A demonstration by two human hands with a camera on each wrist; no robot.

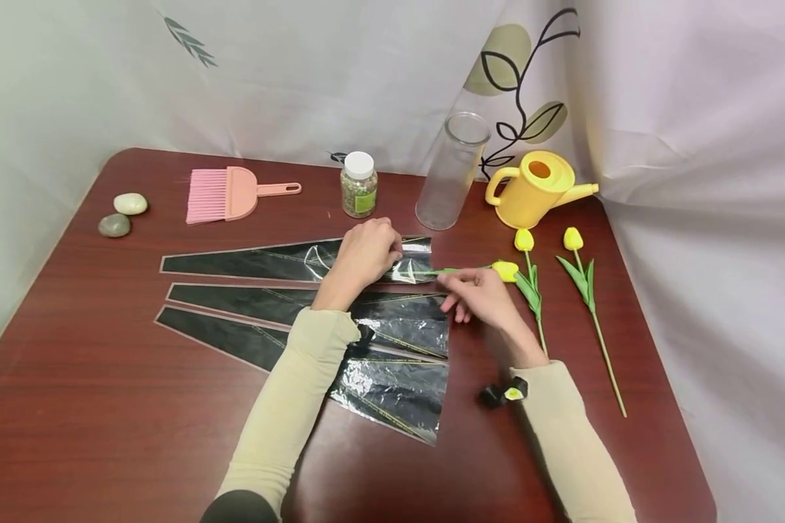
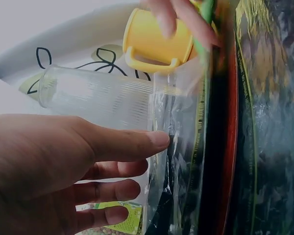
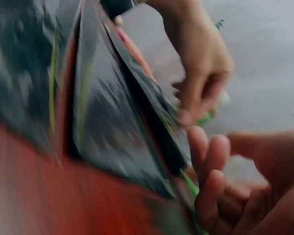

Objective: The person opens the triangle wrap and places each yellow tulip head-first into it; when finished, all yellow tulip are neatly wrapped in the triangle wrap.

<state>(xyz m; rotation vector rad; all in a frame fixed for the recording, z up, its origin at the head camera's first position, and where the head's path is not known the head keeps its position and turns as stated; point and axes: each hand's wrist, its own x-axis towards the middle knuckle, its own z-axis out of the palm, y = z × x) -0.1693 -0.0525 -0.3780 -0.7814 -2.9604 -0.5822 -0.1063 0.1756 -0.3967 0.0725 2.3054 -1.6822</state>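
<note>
Three black-and-clear flower sleeves lie side by side on the red-brown table [image 1: 105, 407]. My left hand [image 1: 365, 254] pinches the clear film at the wide mouth of the farthest sleeve [image 1: 248, 261] and lifts it; in the left wrist view the thumb [image 2: 137, 143] lies against the film [image 2: 179, 147]. Just right of that mouth, my right hand [image 1: 472, 290] holds a yellow tulip [image 1: 506, 270] by its green stem [image 1: 441, 272], stem end pointing into the opening. The right wrist view is blurred, showing both hands close together over the sleeves [image 3: 103, 122].
Two more yellow tulips [image 1: 525, 240] [image 1: 573, 238] lie at the right. Behind stand a clear glass cylinder [image 1: 453, 171], a yellow watering can [image 1: 536, 187] and a white-lidded jar [image 1: 358, 185]. A pink brush [image 1: 225, 194] and two stones [image 1: 123, 214] are at the back left.
</note>
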